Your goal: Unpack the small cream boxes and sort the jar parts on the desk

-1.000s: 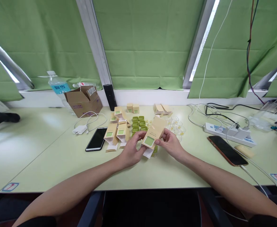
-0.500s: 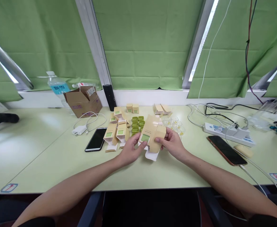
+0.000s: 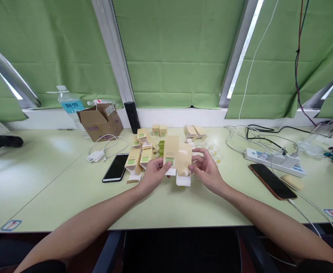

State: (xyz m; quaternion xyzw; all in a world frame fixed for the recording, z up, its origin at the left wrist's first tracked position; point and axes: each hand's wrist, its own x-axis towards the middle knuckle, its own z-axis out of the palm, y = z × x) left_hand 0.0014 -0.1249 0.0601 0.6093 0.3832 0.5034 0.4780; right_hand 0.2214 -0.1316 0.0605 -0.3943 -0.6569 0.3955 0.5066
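An unfolded tan paper box [image 3: 170,147] is held up over the table, its green window to the lower left and a white flap hanging below. My left hand [image 3: 154,175] pinches its lower left edge, thumb in front. At the right edge my right hand [image 3: 208,170] has its thumb on the card, with the other fingers curled and somewhat spread beside it. Green small containers [image 3: 161,148] are partly hidden behind the card. Clear plastic cups [image 3: 216,153] sit behind my right hand. Several tan boxes [image 3: 132,157] with open flaps stand left of my left hand.
Left lie a phone [image 3: 115,168] and a white charger [image 3: 96,156], before a cardboard carton [image 3: 99,125] and a water bottle [image 3: 69,104]. A black cylinder [image 3: 131,117] stands at the back. Right are a power strip [image 3: 274,161], cables and another phone [image 3: 272,181].
The paper box has turned from tilted to nearly upright and shifted slightly left. My right fingers have spread and loosened at its edge. My left hand has moved slightly left with it.
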